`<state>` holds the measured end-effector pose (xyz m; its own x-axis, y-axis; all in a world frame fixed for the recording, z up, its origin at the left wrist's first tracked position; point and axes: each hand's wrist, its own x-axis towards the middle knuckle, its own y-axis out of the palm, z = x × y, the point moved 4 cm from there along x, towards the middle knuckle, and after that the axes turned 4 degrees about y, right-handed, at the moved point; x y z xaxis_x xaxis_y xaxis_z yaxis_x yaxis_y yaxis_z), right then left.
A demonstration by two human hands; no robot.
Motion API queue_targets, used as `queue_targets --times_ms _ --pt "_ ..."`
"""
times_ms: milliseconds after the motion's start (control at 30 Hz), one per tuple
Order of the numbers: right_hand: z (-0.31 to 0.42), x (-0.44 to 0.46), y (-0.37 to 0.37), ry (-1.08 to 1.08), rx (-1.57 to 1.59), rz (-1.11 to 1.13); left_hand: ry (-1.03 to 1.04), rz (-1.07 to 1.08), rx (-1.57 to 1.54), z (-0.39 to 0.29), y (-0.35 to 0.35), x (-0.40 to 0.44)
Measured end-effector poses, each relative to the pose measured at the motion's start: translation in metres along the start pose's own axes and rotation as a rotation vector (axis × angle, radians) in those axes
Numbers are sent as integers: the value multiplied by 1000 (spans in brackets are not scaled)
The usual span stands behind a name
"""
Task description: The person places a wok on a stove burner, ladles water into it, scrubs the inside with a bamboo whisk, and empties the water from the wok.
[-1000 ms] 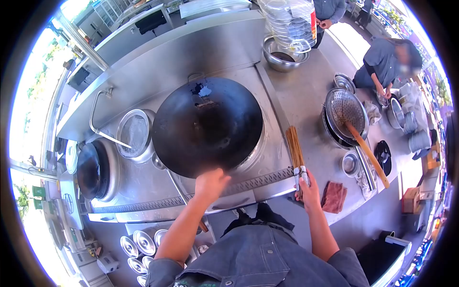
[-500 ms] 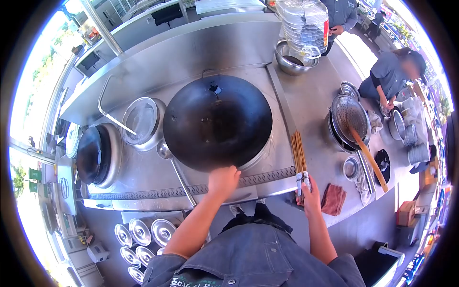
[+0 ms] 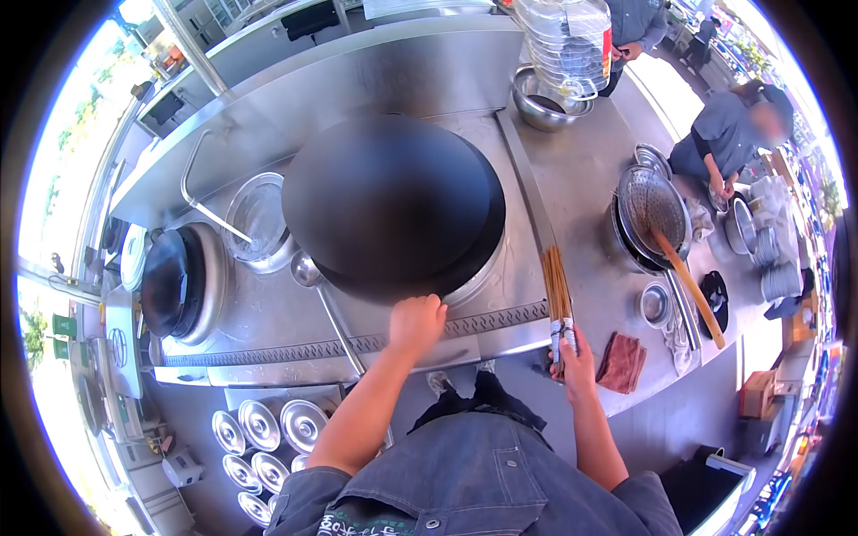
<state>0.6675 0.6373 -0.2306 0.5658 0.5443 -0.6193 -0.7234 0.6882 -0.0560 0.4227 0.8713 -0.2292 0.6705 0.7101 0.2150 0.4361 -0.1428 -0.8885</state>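
Note:
My left hand (image 3: 417, 323) is closed at the near edge of a large black wok (image 3: 393, 196), which sits over the burner, tilted and smeared by motion. The wok's handle is hidden under my fingers. In my right hand (image 3: 577, 357) is a bamboo wok brush (image 3: 558, 290), held by its wrapped end with the bristles pointing away from me, to the right of the wok. A long-handled ladle (image 3: 306, 270) lies on the stove just left of the wok.
A round strainer (image 3: 255, 219) under a spout and a second wok (image 3: 170, 286) stand left. On the right are a perforated skimmer (image 3: 652, 205) over a pot, a brown cloth (image 3: 623, 362) and a steel bowl (image 3: 552, 112) by a large plastic jug (image 3: 572, 45). A co-worker (image 3: 728, 134) stands far right.
The wok has tipped and moved up and to the left in view, blurring as it goes. My left hand has risen slightly with it. My right hand and the brush have hardly moved.

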Motion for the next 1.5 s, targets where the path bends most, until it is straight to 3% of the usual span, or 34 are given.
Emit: queue_targets --times_ms 400,467,500,567,600,667,733,800,833,900,933,967,1033,1167,1233,1300,1367,1400,1433,1500 --pt "4 -2 9 22 -8 -7 -61 -4 -37 -3 -20 -7" --pt "0 2 7 20 -4 -11 -116 -313 -117 1 -48 -25" --pt "-3 3 6 24 3 -17 -128 -317 -107 11 -48 -40" --pt "-7 5 4 22 -12 -8 -541 -355 -148 59 -41 -94" --pt "-8 9 4 12 -20 -12 -568 -373 -123 72 -39 -117" --pt "-16 16 2 12 -17 23 -1003 -217 -161 107 -21 -179" --pt "-18 23 4 9 -4 38 -1158 -117 -75 137 18 -248" --pt "-19 24 3 54 29 37 -1271 105 -217 149 48 -292" --pt "-20 25 4 54 23 46 -1281 99 -217 150 56 -302" --pt "-19 28 5 70 34 44 -1514 9 -949 139 87 -316" --pt "-17 29 7 96 40 18 -1551 -165 -1195 133 94 -319" --pt "-14 29 9 92 31 26 -1553 -178 -1202 127 89 -313" --pt "-9 28 11 86 26 57 -1486 -354 -1625 115 77 -295" --pt "0 22 19 89 31 53 -1460 -371 -1803 116 47 -277" --pt "0 23 20 88 38 58 -1071 -390 -1975 117 24 -261" --pt "-5 29 16 70 43 53 -1094 -465 -1934 114 -4 -243" --pt "-5 30 16 68 47 40 -1242 -406 -1432 118 -30 -238" --pt "-6 30 16 69 56 21 -1306 -472 -1327 115 -46 -232" --pt "-7 31 15 70 56 23 -1306 -473 -1325 120 -56 -228" --pt "-8 32 13 46 30 64 -1256 -454 -972 143 -84 -226"
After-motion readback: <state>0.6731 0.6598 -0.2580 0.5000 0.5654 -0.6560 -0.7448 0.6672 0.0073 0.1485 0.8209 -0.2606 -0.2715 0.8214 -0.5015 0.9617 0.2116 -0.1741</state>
